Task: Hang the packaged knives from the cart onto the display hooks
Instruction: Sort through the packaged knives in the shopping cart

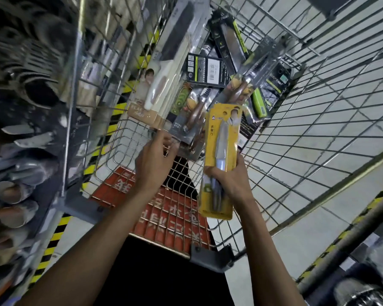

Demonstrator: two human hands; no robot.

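A wire shopping cart [296, 138] holds several packaged knives. My right hand [232, 180] grips a stack of yellow-carded knife packs [222, 138] upright over the cart's near end. My left hand [155, 160] reaches into the cart, its fingers touching the lower edge of a grey pack with a wooden-handled knife [191, 120]; a firm grip is not visible. Beside it lean a large cream-handled knife pack [164, 85], black and green packs [228, 40] and another wooden-handled knife pack [252, 76].
A red child-seat flap [164, 208] with white lettering closes the cart's near end. Blurred shelving with hanging metal utensils [20, 151] runs along the left. Yellow-black striped floor tape [53, 237] edges the shelves. Pale floor tiles [332, 80] show through the cart mesh.
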